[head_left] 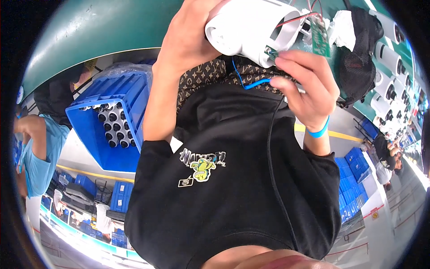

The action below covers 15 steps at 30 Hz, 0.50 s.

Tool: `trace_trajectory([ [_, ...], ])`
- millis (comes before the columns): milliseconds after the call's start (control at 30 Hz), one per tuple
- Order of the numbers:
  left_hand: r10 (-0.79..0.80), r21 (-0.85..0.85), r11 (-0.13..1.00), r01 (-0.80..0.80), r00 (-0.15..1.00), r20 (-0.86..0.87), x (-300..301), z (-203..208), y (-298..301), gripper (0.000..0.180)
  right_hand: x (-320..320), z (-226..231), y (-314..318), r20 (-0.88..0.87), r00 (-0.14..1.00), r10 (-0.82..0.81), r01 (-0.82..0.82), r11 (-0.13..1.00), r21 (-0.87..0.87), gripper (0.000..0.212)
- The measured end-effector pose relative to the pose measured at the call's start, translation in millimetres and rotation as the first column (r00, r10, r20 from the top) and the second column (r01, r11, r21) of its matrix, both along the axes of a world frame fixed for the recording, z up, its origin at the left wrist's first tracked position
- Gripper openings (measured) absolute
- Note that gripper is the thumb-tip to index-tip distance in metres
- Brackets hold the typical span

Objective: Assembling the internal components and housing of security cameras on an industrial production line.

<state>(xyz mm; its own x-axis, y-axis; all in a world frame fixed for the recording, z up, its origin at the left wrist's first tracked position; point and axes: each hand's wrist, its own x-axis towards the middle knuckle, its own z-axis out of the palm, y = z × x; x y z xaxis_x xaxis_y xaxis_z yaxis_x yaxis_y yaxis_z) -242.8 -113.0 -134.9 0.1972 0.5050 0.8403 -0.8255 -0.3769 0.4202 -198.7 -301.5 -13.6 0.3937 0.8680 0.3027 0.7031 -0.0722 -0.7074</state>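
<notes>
A white plastic cylindrical housing (244,27) is tilted at the top of the view, its open end facing right. My left hand (186,40) is wrapped round its left side. At the lower rim of the opening, the fingertips of my right hand (309,83) hold a small green circuit board (270,52). My right thumb is lower, beside a blue cord (257,84). Thin red and black wires (295,19) run out of the housing to a larger green circuit board (320,38), which hangs at the right, slightly blurred.
The green worktable (103,31) spans the top. A black bag (358,67) and a crumpled white wrapper (342,29) lie at the right, near several white camera-like units (385,56). On the left stands a blue crate (109,148) of black-tipped parts, with another person (45,148) beside it.
</notes>
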Motion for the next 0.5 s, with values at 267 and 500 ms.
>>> trace_trajectory([
  [267,-0.109,-0.087,0.990,0.110,0.994,0.013,-2.3,-6.1,-2.2,0.076,-4.1,-7.6,-13.2,-0.684,0.728,-0.044,0.107,0.993,0.050,0.020],
  [500,0.293,0.473,0.875,0.106,0.661,-0.691,-40.8,54.0,10.2,0.080,-14.4,-19.9,9.1,-0.416,0.797,-0.438,0.474,0.880,-0.019,0.018],
])
